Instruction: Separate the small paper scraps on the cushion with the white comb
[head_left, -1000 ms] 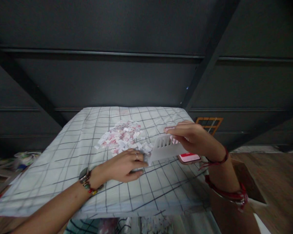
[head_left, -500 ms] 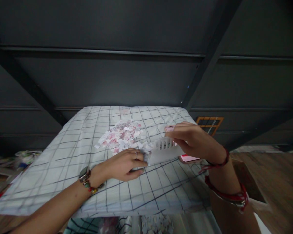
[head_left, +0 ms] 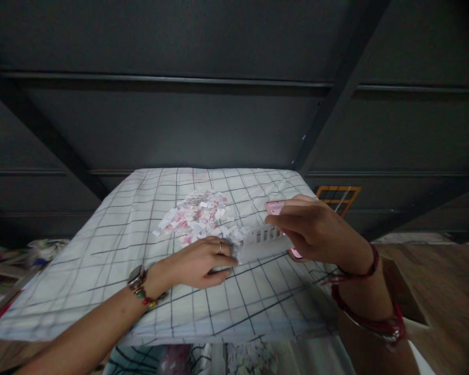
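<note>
My left hand (head_left: pixel 205 263) rests low over the checked cloth, fingers bent and thumb near the index fingertip. By its fingertips is a greyish, see-through patch among paper bits; what the fingers hold is hidden. My right hand (head_left: pixel 316 234), palm down, grips the right end of a white slotted plastic piece (head_left: pixel 263 247). The piece's left end reaches close to my left fingertips. Beyond my left hand spreads a loose pile of small white and pink paper pieces (head_left: pixel 197 216). Partly under my right hand lies a phone with a pink screen (head_left: pixel 274 207).
A white cloth with dark grid lines (head_left: pixel 113 245) covers the table. Dark panelled walls (head_left: pixel 180 125) rise behind it. Below the front edge sits a container of paper scraps (head_left: pixel 252 359). An open box (head_left: pixel 402 291) stands on the wooden floor at right.
My right hand has shifted slightly right and down, and the slotted piece sits a little lower and flatter. My left hand has hardly moved. The view has shifted slightly.
</note>
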{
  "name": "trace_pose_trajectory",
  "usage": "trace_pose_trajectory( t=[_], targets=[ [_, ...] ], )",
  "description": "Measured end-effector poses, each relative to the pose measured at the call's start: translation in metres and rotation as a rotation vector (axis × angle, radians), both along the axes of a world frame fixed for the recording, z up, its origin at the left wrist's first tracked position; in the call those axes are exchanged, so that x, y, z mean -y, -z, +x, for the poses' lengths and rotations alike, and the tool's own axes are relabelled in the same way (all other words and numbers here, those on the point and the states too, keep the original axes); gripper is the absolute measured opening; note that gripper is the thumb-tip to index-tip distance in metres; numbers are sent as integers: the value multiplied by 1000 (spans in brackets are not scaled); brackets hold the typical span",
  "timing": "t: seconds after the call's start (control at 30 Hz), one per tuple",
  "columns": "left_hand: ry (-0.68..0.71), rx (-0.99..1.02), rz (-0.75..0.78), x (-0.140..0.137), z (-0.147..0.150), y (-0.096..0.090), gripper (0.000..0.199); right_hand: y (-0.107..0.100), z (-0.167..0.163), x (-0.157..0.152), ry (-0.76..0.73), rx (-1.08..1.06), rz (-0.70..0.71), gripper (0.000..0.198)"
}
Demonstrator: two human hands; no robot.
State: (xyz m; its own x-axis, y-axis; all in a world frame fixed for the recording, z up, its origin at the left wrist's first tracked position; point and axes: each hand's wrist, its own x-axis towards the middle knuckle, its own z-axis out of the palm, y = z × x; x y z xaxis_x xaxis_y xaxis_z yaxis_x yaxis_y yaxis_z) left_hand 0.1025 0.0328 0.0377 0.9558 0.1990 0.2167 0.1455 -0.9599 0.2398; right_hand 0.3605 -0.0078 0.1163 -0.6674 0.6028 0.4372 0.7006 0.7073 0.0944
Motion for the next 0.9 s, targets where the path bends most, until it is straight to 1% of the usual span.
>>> trace_pose_trajectory(
  t=[0.1, 0.23, 0.43, 0.67, 0.9],
  targets=[
    [2, 4, -10, 1, 1, -1, 25, -1, -4, 4, 0, 48, 82, 31],
    [6, 8, -22, 1, 2, -1, 24, -4, -5, 8, 24, 99, 143, 31],
    [-1, 11, -27, 1, 2, -2, 25, -7, -7, 12, -82, 63, 181, 29],
    [20, 24, -27, 0, 2, -1, 25, -6, -14, 14, -42, 77, 208, 29],
    [-4, 34, -51, 1, 2, 1, 24, -6, -8, 16, -4, 124, 218, 30]
  ],
)
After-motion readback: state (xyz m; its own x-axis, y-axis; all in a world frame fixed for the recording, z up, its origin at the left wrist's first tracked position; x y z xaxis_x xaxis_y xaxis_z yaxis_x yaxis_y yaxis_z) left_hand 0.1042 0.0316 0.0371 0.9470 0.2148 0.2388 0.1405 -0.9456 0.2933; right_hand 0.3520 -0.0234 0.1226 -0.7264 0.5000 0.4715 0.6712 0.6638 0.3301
